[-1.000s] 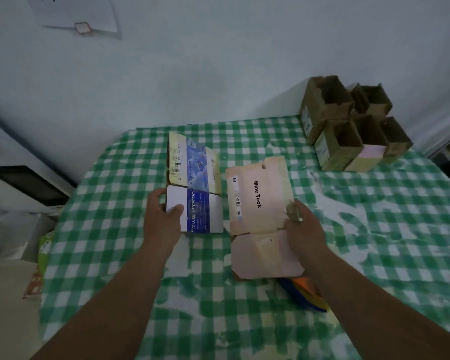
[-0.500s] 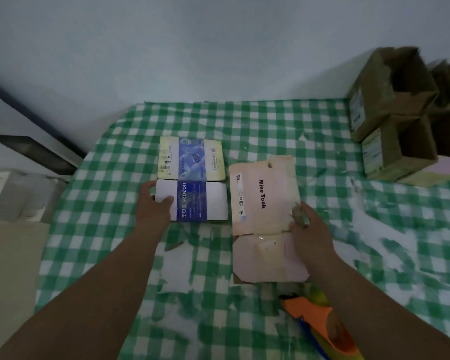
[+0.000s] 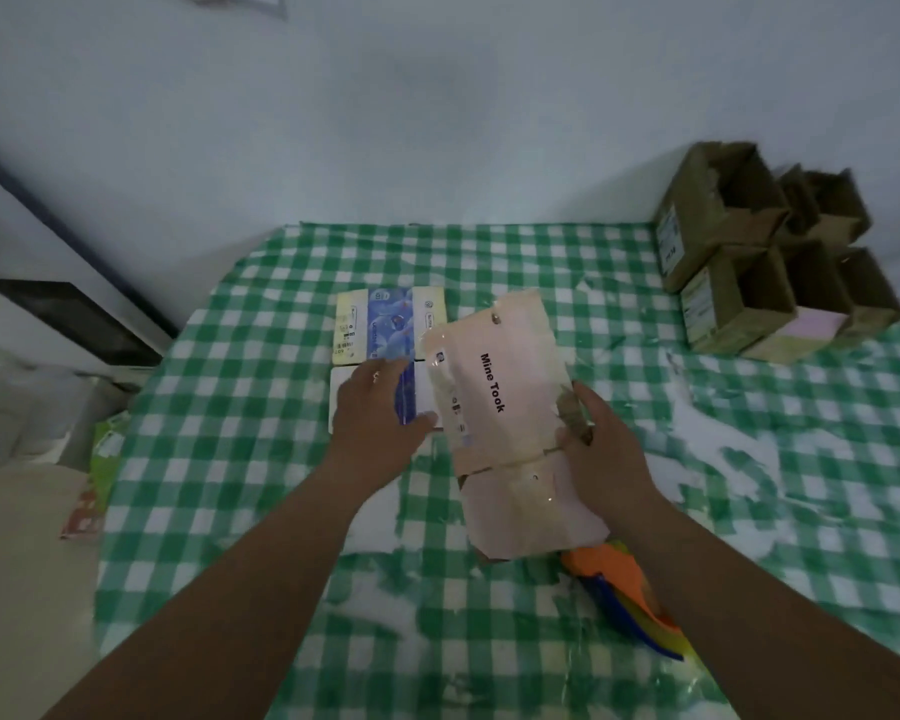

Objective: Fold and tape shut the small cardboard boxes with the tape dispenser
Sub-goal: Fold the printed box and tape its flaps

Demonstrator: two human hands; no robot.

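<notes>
**Pink flat box taken up for folding**

The pink flattened box (image 3: 500, 402), printed "Mine Took", is at the middle of the surface and sits tilted, with its left edge lying over the blue and white box (image 3: 380, 394). The right hand (image 3: 606, 454) holds it at the right edge, near the crease between the main panel and the lower flap; the thumb seems to press on top while the fingers go under, though the picture is soft there, so I cannot be fully sure of the pinch. I judge that this grip is at the crease because from there the carton can be opened into its shape.

The left hand (image 3: 380, 413) rests on the blue and white box with fingers spread and mostly straight, its thumb reaching toward the pink box's left edge. Probably it keeps that box in place, or it is coming to help.

Behind it lies a yellow and blue box (image 3: 388, 324), also flat. The orange and blue tape dispenser (image 3: 624, 589) waits just below the pink box, close to the right forearm, so it is easy to reach later. Brown open cartons (image 3: 765, 246) are stacked in the far right corner of the green checked cloth (image 3: 230, 511).
</notes>
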